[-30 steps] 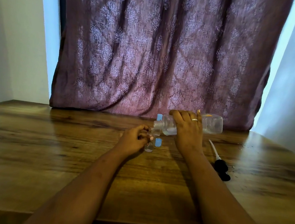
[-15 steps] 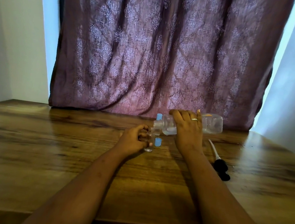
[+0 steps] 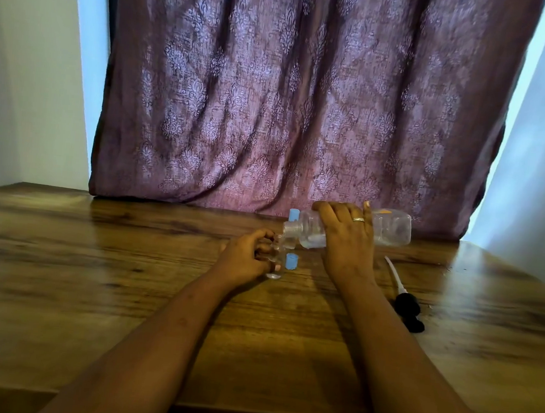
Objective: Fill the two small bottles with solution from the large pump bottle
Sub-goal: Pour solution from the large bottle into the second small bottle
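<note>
Lettering cannot be made out on the large clear plastic bottle (image 3: pixel 391 231); only an orange patch shows near its base. The right hand (image 3: pixel 347 242) wraps over its body and holds it tipped almost level, a little clear liquid pooled toward the neck. Its mouth is just over the small clear bottle (image 3: pixel 275 269), which stands on the wooden tabletop (image 3: pixel 125 292), gripped by the left hand's (image 3: pixel 246 260) curled fingers. A loose blue cap (image 3: pixel 291 261) sits just beside it.

hands (image 3: pixel 347 242): 2 | large bottle (image 3: pixel 391 231): 1 | small bottle (image 3: pixel 274 270): 1 | blue caps (image 3: pixel 291 261): 2 | pump head (image 3: pixel 405 308): 1
</note>
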